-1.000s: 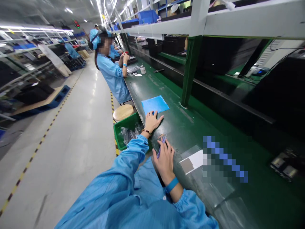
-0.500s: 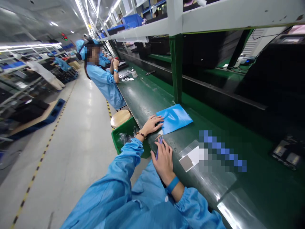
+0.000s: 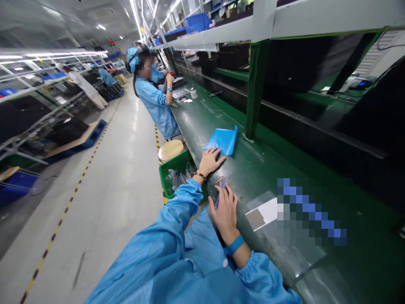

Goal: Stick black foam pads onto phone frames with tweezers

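Observation:
My left hand lies with its fingers spread at the near edge of a blue plastic sheet on the green bench. The sheet's right edge curls up. Closer to me, my right hand rests at the bench edge. It holds a slim purple tool, pointed like tweezers or a pen, between thumb and fingers; its exact kind is hard to make out. To the right of this hand, a white and grey card lies on clear plastic film.
Beside the bench stands a green bin of clear plastic pieces, with a round wooden stool behind it. A co-worker in blue sits farther along. A green post rises from the bench, carrying a white shelf beam.
The blue sheet has slid away along the bench and turned, its right edge now lifted. My left hand has moved with it. The right hand keeps the purple tool; the view has swung left.

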